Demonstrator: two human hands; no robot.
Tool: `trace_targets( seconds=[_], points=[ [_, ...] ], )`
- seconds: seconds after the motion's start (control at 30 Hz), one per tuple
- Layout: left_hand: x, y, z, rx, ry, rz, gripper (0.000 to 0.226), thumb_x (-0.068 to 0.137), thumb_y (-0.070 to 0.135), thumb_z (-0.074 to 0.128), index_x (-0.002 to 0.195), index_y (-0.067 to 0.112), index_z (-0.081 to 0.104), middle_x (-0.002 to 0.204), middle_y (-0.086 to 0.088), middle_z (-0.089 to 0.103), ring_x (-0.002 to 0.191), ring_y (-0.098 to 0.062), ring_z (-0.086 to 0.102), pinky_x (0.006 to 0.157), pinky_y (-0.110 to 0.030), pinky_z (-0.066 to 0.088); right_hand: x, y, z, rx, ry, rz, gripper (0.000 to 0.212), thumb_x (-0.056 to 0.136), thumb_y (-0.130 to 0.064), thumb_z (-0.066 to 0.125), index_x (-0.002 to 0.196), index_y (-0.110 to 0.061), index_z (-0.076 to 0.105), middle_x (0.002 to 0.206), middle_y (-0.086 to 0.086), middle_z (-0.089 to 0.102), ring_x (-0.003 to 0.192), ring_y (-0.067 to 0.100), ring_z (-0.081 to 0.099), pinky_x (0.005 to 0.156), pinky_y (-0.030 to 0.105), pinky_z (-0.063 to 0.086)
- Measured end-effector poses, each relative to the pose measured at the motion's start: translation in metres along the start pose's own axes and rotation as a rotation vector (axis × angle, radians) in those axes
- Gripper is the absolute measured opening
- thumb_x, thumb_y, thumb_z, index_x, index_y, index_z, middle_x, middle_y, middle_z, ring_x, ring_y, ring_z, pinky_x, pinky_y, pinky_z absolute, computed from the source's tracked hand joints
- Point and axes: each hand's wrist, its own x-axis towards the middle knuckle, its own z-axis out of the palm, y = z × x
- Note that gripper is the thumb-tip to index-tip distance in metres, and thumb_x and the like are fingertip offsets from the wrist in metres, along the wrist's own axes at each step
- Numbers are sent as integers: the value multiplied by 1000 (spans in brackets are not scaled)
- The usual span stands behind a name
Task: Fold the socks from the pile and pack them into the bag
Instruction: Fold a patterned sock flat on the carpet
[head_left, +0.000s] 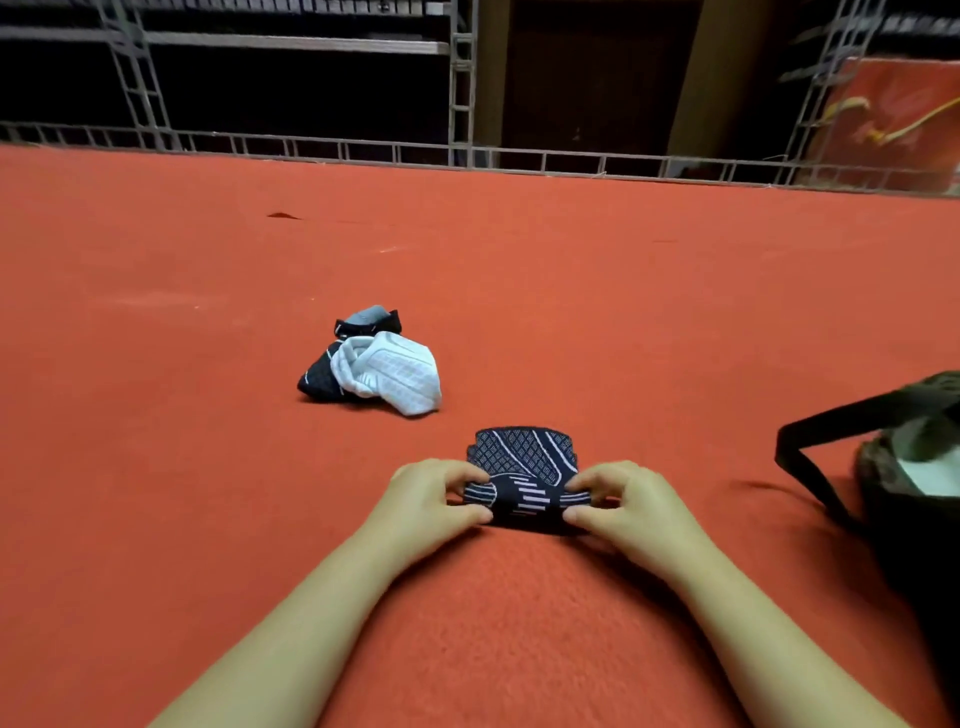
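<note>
A dark navy sock (524, 457) with white stripes and a grid pattern lies on the red carpet just in front of me, its near end doubled over. My left hand (436, 504) pinches the left side of that fold and my right hand (618, 506) pinches the right side. Farther off to the left lies the sock pile (374, 364): a white sock on top, dark ones under and behind it. At the right edge stands a dark bag (914, 467) with a black strap, its mouth showing something white inside.
Red carpet (208, 467) spreads wide all around me. A low metal truss rail (467, 156) borders its far edge, with upright trusses and darkness behind. A red panel (893, 119) leans at the far right.
</note>
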Motion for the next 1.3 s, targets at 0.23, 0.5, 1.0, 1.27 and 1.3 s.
trace_targets(
  seconds=[0.23,0.5,1.0,1.27,1.3],
  points=[
    [-2,-18,7,226,127,203,36,67,56,48,87,35,70,71,24,45,81,-7,44,80,-32,32,-6,7,16,-213,26,-116,23,77,-24,72,98,-30,67,73,-19,50,87,9,49,81,29,42],
    [-2,-11,12,160,126,319,25,83,44,36,98,31,50,112,14,58,112,-4,44,109,-33,18,-8,11,13,-145,102,-288,12,73,-38,47,83,-34,53,106,-14,58,112,8,46,103,34,29],
    [4,1,18,142,148,-43,16,92,37,54,102,28,47,58,8,52,75,-18,58,70,-34,37,4,7,30,255,126,260,18,86,-34,63,98,-28,51,63,-7,54,58,9,52,60,30,40],
    [6,-8,18,389,-77,-212,53,87,61,46,123,23,56,152,9,28,144,-14,12,117,-42,-3,8,3,33,-341,20,219,38,94,-52,39,103,-22,61,114,-3,55,116,22,44,109,42,26],
    [6,-7,18,399,-106,-202,57,89,59,43,129,21,52,155,8,24,145,-14,8,117,-41,-5,7,3,33,-336,11,194,37,95,-50,38,100,-19,60,115,-1,55,117,22,44,108,41,27]
  ],
)
